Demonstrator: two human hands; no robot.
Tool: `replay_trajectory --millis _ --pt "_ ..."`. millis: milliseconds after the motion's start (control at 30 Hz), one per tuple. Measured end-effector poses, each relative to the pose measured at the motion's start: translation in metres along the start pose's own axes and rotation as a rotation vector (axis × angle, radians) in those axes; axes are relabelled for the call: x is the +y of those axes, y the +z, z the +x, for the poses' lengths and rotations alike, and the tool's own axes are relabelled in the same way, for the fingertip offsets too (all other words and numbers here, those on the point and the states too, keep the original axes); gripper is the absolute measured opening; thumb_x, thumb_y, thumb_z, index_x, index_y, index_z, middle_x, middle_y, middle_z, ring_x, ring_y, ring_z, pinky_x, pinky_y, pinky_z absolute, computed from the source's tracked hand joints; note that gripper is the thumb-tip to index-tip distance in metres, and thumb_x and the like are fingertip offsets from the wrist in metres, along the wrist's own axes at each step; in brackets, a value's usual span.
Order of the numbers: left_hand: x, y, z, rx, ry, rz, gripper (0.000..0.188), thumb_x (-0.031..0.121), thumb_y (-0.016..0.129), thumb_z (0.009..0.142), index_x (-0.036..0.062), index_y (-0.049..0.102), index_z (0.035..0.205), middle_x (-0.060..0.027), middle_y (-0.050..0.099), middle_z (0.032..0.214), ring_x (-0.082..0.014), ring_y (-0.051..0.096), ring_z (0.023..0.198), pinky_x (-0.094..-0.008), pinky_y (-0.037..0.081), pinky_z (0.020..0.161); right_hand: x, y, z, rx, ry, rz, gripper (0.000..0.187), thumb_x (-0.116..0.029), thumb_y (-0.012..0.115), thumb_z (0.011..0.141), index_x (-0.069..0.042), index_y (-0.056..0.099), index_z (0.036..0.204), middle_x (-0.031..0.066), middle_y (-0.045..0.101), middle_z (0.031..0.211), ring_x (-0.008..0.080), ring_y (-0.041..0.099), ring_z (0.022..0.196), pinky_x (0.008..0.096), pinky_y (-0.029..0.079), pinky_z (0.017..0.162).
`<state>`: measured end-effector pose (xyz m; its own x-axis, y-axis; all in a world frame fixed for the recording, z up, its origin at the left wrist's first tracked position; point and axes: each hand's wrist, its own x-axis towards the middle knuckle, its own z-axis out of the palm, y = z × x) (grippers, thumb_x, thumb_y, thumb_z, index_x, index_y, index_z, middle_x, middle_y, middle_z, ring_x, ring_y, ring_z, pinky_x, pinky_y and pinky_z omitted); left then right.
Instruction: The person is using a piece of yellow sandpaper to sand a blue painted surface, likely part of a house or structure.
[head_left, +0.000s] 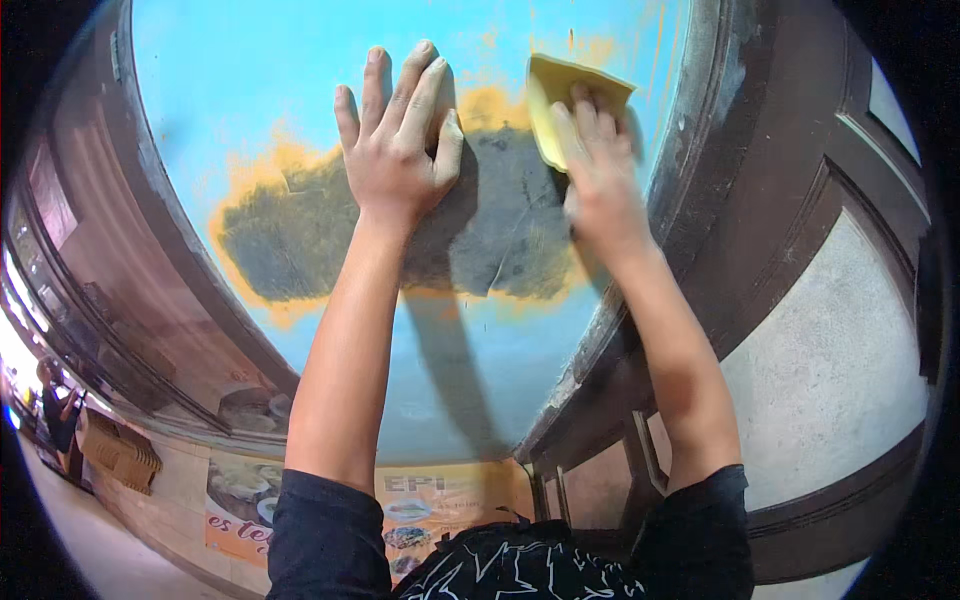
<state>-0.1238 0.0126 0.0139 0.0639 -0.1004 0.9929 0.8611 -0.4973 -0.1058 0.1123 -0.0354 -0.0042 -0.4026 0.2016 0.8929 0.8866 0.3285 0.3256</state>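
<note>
My left hand (394, 165) lies against an upright light-blue panel (240, 70), its dusty fingers spread and holding nothing. A dark grey worn patch (285, 245), ringed by yellow-orange, stretches across the panel beneath and around that hand. Toward the panel's right side, my right hand (606, 195) presses a bent yellow sheet of what looks like sandpaper (543, 112) to the surface. Its fingers lie on the sheet, with the thumb side partly blurred. One edge of the sheet curls up away from the panel, and the face against the panel is hidden.
A dark wooden frame (690, 150) borders the panel on the right, with a panelled door (830, 340) beyond it. Glass in dark framing (160, 240) runs along the left. Low down are printed banners (240, 500), and a person (62, 405) is at the far left.
</note>
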Motion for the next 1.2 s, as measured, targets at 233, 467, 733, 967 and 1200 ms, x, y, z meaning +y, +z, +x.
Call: replay_trajectory --millis 233,467,733,967,1200 --pt "0.002 0.003 -0.002 0.004 0.007 0.005 0.048 0.024 0.062 0.091 0.0214 0.066 0.139 0.0023 0.059 0.151 -0.0327 0.041 0.151 -0.0591 0.023 0.122 0.014 0.006 0.009 0.118 0.057 -0.055 0.060 0.001 0.054 0.088 0.002 0.050 0.147 0.0257 0.047 0.153 0.0467 0.045 0.140 0.0629 0.035 0.115" --pt "0.003 0.004 -0.002 0.028 0.023 -0.001 0.053 0.022 0.063 0.088 0.0208 0.065 0.140 0.0023 0.059 0.152 -0.0326 0.043 0.150 -0.0581 0.024 0.121 -0.016 0.004 -0.011 0.000 -0.039 0.083 0.055 -0.001 0.058 0.087 0.002 0.055 0.142 0.0245 0.051 0.150 0.0436 0.047 0.139 0.0604 0.039 0.111" --pt "0.006 0.006 -0.002 0.007 0.014 0.008 0.051 0.025 0.062 0.090 0.0225 0.065 0.141 0.0019 0.058 0.153 -0.0334 0.042 0.150 -0.0596 0.025 0.121 0.018 0.008 0.004 0.112 0.061 -0.015 0.061 0.002 0.057 0.086 0.002 0.050 0.147 0.0250 0.044 0.155 0.0468 0.042 0.143 0.0646 0.034 0.114" --pt "0.005 0.004 -0.004 0.009 0.013 0.017 0.049 0.024 0.062 0.091 0.0213 0.065 0.140 0.0021 0.059 0.152 -0.0328 0.043 0.150 -0.0587 0.025 0.121 -0.017 0.008 -0.011 -0.021 -0.001 0.064 0.057 -0.001 0.055 0.088 0.001 0.053 0.145 0.0232 0.047 0.153 0.0433 0.044 0.143 0.0632 0.043 0.107" --pt "0.008 0.004 -0.003 0.023 0.011 -0.002 0.049 0.023 0.061 0.091 0.0210 0.065 0.139 0.0024 0.059 0.152 -0.0325 0.042 0.150 -0.0584 0.023 0.122 0.030 0.005 0.008 0.150 0.060 -0.019 0.061 0.003 0.058 0.084 0.003 0.052 0.145 0.0255 0.044 0.155 0.0472 0.041 0.143 0.0637 0.033 0.115"
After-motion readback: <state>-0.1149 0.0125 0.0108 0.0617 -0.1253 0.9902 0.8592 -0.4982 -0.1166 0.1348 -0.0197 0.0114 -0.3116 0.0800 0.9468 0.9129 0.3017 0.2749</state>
